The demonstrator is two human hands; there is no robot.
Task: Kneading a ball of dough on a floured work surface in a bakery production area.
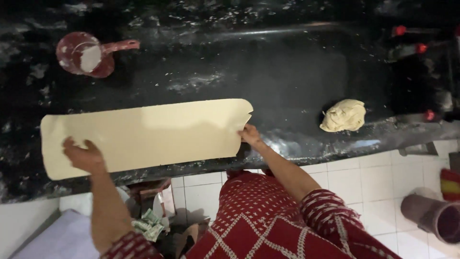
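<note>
A long, thin sheet of pale rolled dough (143,132) lies across the dark, flour-dusted worktop (268,72). My left hand (84,156) rests flat on the sheet's near left part, fingers spread. My right hand (249,135) pinches the sheet's right edge between fingers and thumb, just below a small notch in that end. A rough lump of dough (343,115) sits apart on the worktop to the right of the sheet.
A red scoop with flour in it (88,53) lies at the back left. Red knobs (420,48) stand at the far right. Below the worktop's front edge are white floor tiles (364,177), a brownish bucket (433,216) and some clutter.
</note>
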